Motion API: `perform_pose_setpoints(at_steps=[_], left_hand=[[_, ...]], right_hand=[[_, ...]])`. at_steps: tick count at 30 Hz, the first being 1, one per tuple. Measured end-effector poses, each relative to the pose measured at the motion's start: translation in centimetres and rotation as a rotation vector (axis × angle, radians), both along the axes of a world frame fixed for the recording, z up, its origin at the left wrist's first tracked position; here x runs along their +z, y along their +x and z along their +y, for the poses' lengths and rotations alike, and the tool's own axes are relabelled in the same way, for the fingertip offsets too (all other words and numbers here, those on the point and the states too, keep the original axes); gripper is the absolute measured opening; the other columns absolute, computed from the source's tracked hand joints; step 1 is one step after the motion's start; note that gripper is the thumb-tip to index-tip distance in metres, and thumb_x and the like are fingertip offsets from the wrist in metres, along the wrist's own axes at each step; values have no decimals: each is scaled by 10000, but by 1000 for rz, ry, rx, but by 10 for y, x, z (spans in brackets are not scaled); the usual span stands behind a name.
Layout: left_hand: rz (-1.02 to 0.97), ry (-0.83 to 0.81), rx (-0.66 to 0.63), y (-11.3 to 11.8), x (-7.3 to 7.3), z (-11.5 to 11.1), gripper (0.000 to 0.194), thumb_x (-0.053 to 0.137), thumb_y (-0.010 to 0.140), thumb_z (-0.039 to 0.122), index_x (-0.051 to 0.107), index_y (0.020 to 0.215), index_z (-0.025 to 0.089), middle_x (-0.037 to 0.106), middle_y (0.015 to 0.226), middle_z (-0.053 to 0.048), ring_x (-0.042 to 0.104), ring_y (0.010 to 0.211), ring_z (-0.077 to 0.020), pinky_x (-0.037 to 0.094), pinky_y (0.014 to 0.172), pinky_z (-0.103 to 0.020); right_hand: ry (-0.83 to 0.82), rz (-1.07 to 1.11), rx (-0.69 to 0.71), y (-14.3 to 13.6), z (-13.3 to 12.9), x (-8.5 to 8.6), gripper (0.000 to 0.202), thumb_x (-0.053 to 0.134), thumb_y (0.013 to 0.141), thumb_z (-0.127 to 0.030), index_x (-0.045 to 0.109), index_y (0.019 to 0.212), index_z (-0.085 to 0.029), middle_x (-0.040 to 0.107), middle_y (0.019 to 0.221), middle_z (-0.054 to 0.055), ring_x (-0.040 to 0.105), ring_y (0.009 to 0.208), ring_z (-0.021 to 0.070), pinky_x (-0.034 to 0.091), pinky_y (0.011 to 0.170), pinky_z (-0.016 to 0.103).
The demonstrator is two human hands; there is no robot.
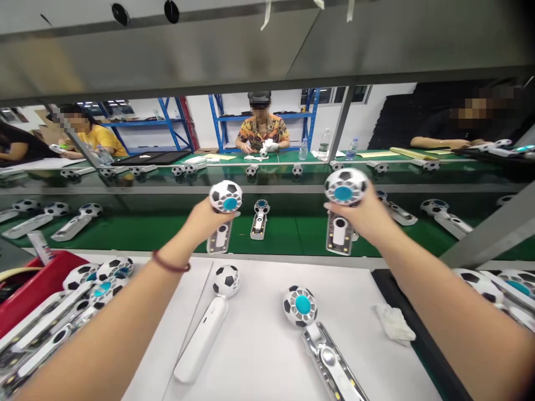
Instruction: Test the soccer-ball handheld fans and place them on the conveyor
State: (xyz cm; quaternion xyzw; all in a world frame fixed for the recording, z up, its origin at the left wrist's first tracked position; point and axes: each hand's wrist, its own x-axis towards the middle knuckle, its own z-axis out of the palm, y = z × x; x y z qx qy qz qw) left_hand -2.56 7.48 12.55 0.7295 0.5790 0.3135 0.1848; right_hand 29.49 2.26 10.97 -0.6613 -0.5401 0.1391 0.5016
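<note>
Both my arms reach out over the green conveyor. My left hand (pixel 204 223) is closed around a handheld fan (pixel 226 196) with a soccer-ball head, its turquoise centre facing me and its clear-fronted handle hanging down. Closed round the neck of a similar fan (pixel 346 186) is my right hand (pixel 361 214). Between them, another fan (pixel 259 220) lies on the belt. On the white work surface (pixel 251 340) below are two more: a fan (pixel 204 328) showing its plain white back, and a fan (pixel 320 340) with turquoise centre and clear handle front up.
A red bin (pixel 62 262) stands at left, beside piled fans (pixel 100 284). At right lie a crumpled white wad (pixel 395 323), a black mat edge (pixel 388 289) and more fans (pixel 480 287). A metal post (pixel 497 223) slants at right. Co-workers sit across the conveyor (pixel 292 234).
</note>
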Motion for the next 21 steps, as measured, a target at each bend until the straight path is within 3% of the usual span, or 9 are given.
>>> perform_pose_setpoints(at_steps=[1,4,8,11,14,17,21], left_hand=[[60,-3,4,5,-9,17,524,640,743,396,528,1155,91,632,1053,-84,570,957,-264,443,804,-330],[140,-55,-6,6,-33,69,677,653,722,386,405,1291,117,608,1142,-136,583,971,-258,452,802,-309],[252,-96,66,-34,-52,111,478,560,770,429,555,1135,120,537,1231,-180,469,1149,-314,366,942,-357],[291,-183,194,-72,-63,115,369,535,759,437,630,903,111,596,1087,-206,434,1153,-383,361,920,-427],[259,-347,259,-94,-78,107,383,539,727,486,612,689,111,644,776,-181,576,894,-373,448,717,-398],[176,-466,242,-100,-94,102,387,590,672,514,587,632,129,620,610,-103,599,663,-280,439,549,-309],[51,-531,205,-96,-105,104,365,659,605,489,599,684,138,621,598,-57,585,588,-223,417,490,-266]], right_hand=[[-62,-9,-4,-1,18,-8,817,753,634,-370,326,1304,-181,581,1128,110,579,963,254,469,798,363],[-230,-67,29,-3,64,-35,811,698,693,-306,250,1359,-184,544,1188,131,546,1043,281,438,872,403],[-286,-107,47,-24,98,-59,777,676,719,-266,271,1377,-182,391,1333,171,358,1243,337,301,1008,451],[-379,-46,156,-59,114,-70,780,658,761,-300,224,1400,-199,444,1285,148,456,1161,283,381,962,401],[-559,82,237,-91,128,-83,633,622,813,-294,314,1347,-153,498,1207,144,556,1002,239,492,815,389],[-680,206,300,-105,140,-96,361,554,873,-253,469,1203,-138,545,1111,94,587,896,183,527,732,349],[-720,314,345,-100,144,-101,289,541,883,-233,504,1152,-134,559,1074,76,588,872,164,530,720,325]])
